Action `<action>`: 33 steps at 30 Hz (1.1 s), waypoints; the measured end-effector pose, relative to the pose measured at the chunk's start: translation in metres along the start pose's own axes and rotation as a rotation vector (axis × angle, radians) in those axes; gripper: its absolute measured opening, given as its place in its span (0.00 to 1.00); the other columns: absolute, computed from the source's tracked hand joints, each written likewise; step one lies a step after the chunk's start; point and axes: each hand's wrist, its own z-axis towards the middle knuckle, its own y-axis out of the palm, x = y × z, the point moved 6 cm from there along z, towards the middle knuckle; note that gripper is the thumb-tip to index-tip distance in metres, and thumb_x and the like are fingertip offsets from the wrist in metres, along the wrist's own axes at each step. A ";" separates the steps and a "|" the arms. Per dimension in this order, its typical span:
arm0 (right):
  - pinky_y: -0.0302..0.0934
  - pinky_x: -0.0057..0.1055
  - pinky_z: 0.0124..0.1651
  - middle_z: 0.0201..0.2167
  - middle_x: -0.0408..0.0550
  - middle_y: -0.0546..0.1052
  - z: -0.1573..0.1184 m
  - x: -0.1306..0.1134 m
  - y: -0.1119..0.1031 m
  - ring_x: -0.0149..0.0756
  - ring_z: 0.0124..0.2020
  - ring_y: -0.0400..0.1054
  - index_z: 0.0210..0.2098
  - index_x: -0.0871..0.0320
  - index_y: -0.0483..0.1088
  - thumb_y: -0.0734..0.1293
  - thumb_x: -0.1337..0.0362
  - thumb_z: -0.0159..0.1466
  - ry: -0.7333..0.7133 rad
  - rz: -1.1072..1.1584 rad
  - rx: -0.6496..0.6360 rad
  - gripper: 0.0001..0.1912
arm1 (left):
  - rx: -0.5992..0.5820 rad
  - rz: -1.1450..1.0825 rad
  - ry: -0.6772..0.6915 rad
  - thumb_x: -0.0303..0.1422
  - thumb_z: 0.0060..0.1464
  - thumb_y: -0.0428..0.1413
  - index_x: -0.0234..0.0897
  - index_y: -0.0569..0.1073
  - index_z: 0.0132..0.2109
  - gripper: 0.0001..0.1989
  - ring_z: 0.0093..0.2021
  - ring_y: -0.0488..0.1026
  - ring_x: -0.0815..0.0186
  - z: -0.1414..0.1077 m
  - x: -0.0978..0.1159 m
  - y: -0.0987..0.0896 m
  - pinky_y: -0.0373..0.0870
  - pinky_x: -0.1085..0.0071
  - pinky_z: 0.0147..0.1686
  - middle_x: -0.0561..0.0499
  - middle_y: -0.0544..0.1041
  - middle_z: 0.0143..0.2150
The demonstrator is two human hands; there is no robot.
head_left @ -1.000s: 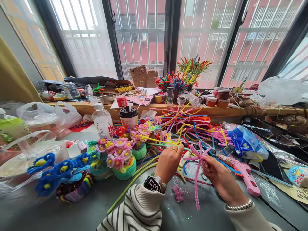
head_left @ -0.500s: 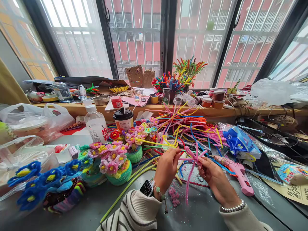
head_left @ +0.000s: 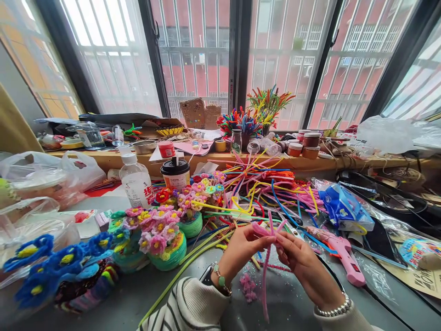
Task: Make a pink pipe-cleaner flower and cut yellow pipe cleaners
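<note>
Both hands meet over the grey table around a pink pipe-cleaner piece (head_left: 265, 285), whose arms fan out at the top and whose long end hangs down. My left hand (head_left: 243, 248) pinches it between thumb and fingers from the left. From the right, my right hand (head_left: 299, 259) grips the same piece near its centre, fingertips almost touching those of the left. Below them a small fuzzy pink cluster (head_left: 248, 287) lies on the table. A dark red tinsel stem (head_left: 275, 267) passes behind the hanging end.
Pink flower pots (head_left: 167, 259) and blue flowers (head_left: 67, 257) stand to the left, near a bottle (head_left: 136, 184) and lidded cup (head_left: 175, 174). Loose pipe cleaners (head_left: 275, 184) heap up behind. A pink glue gun (head_left: 347, 259) with a cord lies right, beside a blue packet (head_left: 344, 207).
My left hand has moved right and taken hold of the pink piece beside my right hand. The piece has shifted slightly down and left, and its arms are now bunched at the top.
</note>
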 end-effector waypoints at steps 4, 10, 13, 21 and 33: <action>0.44 0.21 0.21 0.17 0.37 0.60 0.001 0.000 0.001 0.22 0.18 0.48 0.28 0.59 0.69 0.66 0.58 0.51 -0.012 -0.046 -0.024 0.10 | -0.016 -0.159 -0.099 0.37 0.39 0.58 0.29 0.73 0.29 0.13 0.26 0.66 0.71 -0.001 -0.005 0.002 0.62 0.75 0.29 0.50 0.72 0.25; 0.43 0.22 0.20 0.17 0.37 0.60 0.000 0.000 0.006 0.22 0.18 0.48 0.28 0.59 0.69 0.67 0.58 0.50 -0.015 -0.009 -0.037 0.11 | 0.029 -0.356 -0.197 0.35 0.36 0.59 0.30 0.72 0.29 0.12 0.24 0.67 0.73 -0.002 -0.015 0.002 0.62 0.75 0.29 0.51 0.72 0.24; 0.45 0.22 0.21 0.17 0.37 0.60 -0.001 0.003 0.008 0.22 0.18 0.49 0.28 0.58 0.69 0.67 0.58 0.49 -0.001 0.032 -0.015 0.11 | 0.068 -0.398 -0.190 0.35 0.36 0.59 0.31 0.72 0.27 0.11 0.22 0.66 0.74 -0.002 -0.018 0.001 0.61 0.77 0.27 0.52 0.72 0.23; 0.47 0.21 0.21 0.15 0.37 0.60 0.000 0.008 0.009 0.22 0.17 0.50 0.21 0.60 0.68 0.68 0.57 0.47 0.081 0.129 -0.023 0.11 | 0.110 -0.340 -0.188 0.37 0.35 0.60 0.30 0.71 0.26 0.12 0.22 0.65 0.74 -0.003 -0.014 0.001 0.61 0.77 0.26 0.52 0.71 0.23; 0.47 0.21 0.21 0.17 0.38 0.63 0.001 0.005 0.005 0.23 0.18 0.51 0.24 0.59 0.69 0.67 0.56 0.48 0.056 0.024 -0.015 0.12 | 0.125 -0.297 -0.145 0.38 0.37 0.59 0.30 0.72 0.30 0.14 0.27 0.69 0.71 -0.002 -0.013 -0.003 0.65 0.75 0.31 0.49 0.73 0.28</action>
